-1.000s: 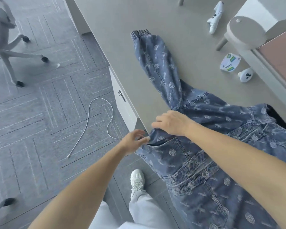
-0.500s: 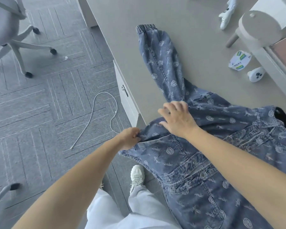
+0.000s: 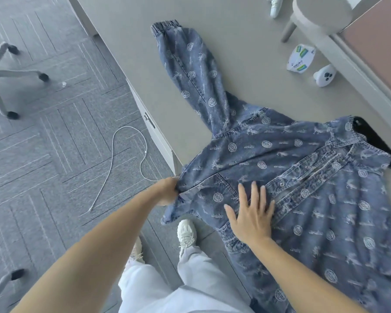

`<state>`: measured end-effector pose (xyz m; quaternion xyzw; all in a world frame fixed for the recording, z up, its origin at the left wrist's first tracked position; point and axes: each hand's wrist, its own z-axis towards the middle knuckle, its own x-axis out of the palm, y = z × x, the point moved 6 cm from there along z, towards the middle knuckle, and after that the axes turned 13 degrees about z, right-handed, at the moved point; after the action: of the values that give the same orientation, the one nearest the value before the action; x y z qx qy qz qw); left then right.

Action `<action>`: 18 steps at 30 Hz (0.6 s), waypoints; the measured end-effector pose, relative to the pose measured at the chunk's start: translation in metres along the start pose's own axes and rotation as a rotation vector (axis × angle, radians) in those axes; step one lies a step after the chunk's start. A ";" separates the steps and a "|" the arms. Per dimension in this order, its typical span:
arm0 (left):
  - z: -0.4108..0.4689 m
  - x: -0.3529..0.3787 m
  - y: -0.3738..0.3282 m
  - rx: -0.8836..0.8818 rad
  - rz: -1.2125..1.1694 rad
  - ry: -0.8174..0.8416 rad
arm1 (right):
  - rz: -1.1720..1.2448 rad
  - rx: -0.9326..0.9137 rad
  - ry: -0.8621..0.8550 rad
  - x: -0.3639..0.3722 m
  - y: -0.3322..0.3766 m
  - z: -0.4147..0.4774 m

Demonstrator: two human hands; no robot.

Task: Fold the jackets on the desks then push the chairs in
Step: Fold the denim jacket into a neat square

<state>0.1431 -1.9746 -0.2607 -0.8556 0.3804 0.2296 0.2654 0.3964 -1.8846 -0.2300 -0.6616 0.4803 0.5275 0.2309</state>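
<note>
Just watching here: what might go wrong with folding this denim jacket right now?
1. Part of the jacket hangs past the desk corner, pinned only by the flat right hand and the left hand gripping its edge. Letting go might let it slide to the floor.
2. A white cable loops on that floor near the person's shoes, so a sideways step might catch it.

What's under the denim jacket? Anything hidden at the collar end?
The grey desk lies beneath the denim jacket, whose hem overhangs the edge. A black shape shows at the collar. Cloth covers most of it, so I cannot tell whether it is lining or a separate object.
</note>
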 end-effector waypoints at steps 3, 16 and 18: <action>0.000 -0.014 0.003 -0.007 0.207 -0.173 | -0.004 -0.030 0.004 0.011 -0.014 -0.011; -0.002 -0.022 0.001 -0.075 0.277 -0.093 | 0.020 0.037 -0.022 0.006 -0.033 -0.027; -0.001 -0.031 -0.006 -0.046 0.273 -0.098 | 0.158 0.194 -0.135 -0.004 -0.032 -0.028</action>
<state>0.1293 -1.9554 -0.2399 -0.7894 0.4746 0.3140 0.2302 0.4380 -1.8922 -0.2229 -0.5592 0.5632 0.5384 0.2834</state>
